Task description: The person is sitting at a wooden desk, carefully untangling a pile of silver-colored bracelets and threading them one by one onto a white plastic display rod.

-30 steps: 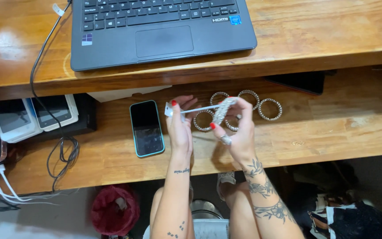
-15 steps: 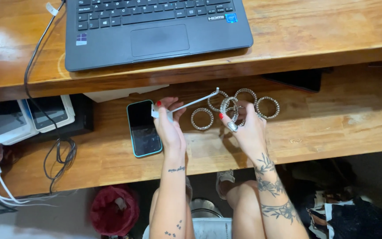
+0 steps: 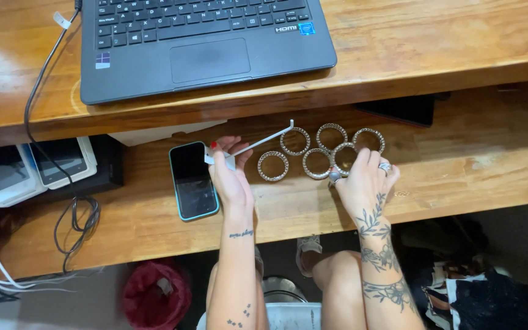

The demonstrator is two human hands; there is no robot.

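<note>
near the middle of the frame the left hand (image 3: 230, 177) pinches the near end of a thin white rod (image 3: 258, 143) between thumb and fingertips, so the rod slants up to the right with its bent tip just above the rings; held at one end like that, the far tip stays free. to the right, the right hand (image 3: 365, 180) lies palm down, fingers curled over a beaded ring (image 3: 342, 157), fingertips pinching its rim; it partly covers that ring. five more rings or so sit flat on the lower shelf (image 3: 459, 165), close together: one ring (image 3: 273, 166) lies apart at the left, others (image 3: 294, 141) form a row above. a phone (image 3: 193, 180) lies face up just left of the left hand, out of the way. a laptop (image 3: 203, 43) rests on the upper desk (image 3: 429, 36) at the top, its cable (image 3: 38, 110) trailing down the left side.
</note>
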